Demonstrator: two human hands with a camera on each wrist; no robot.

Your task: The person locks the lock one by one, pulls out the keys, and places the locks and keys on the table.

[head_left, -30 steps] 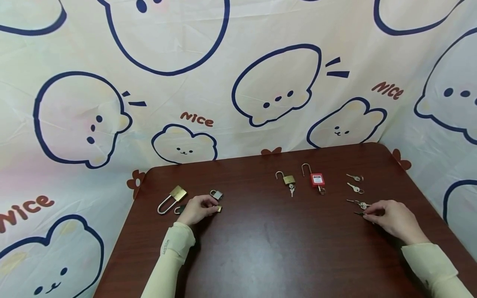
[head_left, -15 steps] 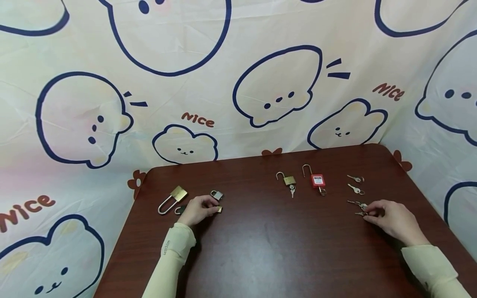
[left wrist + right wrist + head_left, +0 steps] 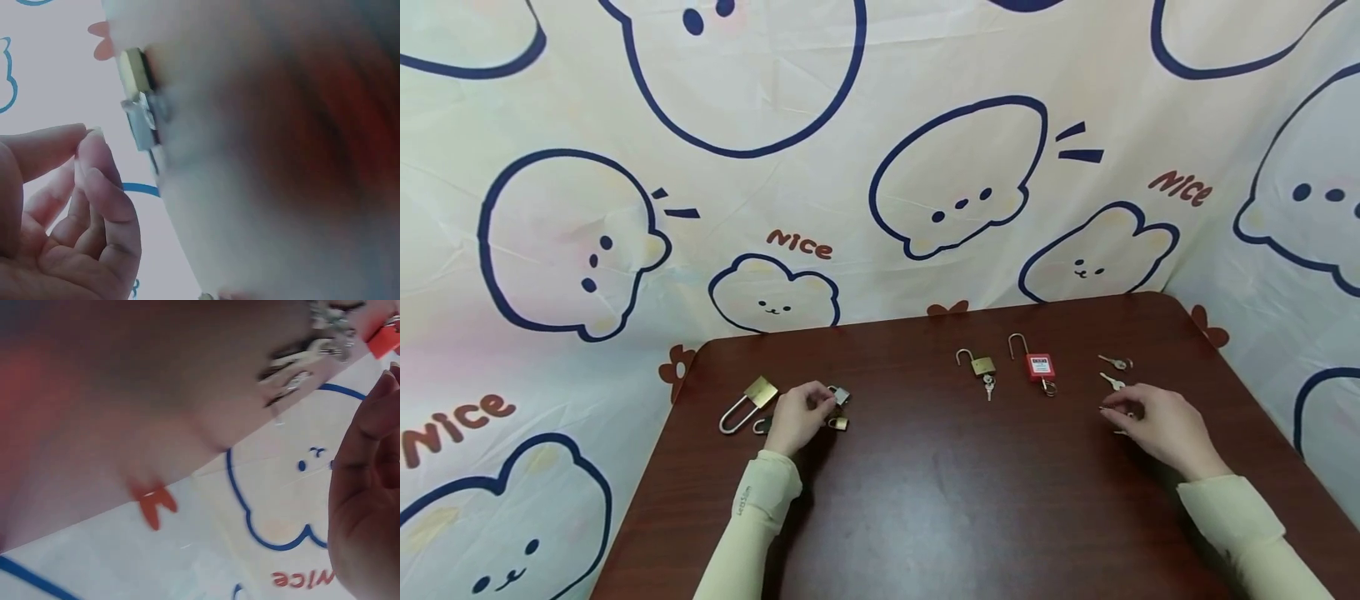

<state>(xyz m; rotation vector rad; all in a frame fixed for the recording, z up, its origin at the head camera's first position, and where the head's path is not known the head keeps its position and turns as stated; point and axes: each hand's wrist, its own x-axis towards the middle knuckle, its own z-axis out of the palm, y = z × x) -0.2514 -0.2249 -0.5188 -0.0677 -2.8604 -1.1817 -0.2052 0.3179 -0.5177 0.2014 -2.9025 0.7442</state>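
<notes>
A small silver-bodied metal padlock (image 3: pixel 837 394) lies flat near the left edge of the table, its shackle pointing toward the far edge; the left wrist view shows it blurred. Just nearer the front lies a tiny brass padlock (image 3: pixel 840 423), also flat. Toward the right edge, a cluster of small silver metal keys (image 3: pixel 1122 412) rests on the tabletop, mostly hidden; the right wrist view shows them blurred, lying together.

Left of worktop (image 3: pixel 925 500): long padlock (image 3: pixel 747 402), two small padlocks (image 3: pixel 838 395).
Centre: keyed padlock (image 3: pixel 979 365), tagged padlock (image 3: pixel 1036 363) beside.
Right: keys (image 3: pixel 1114 372).
</notes>
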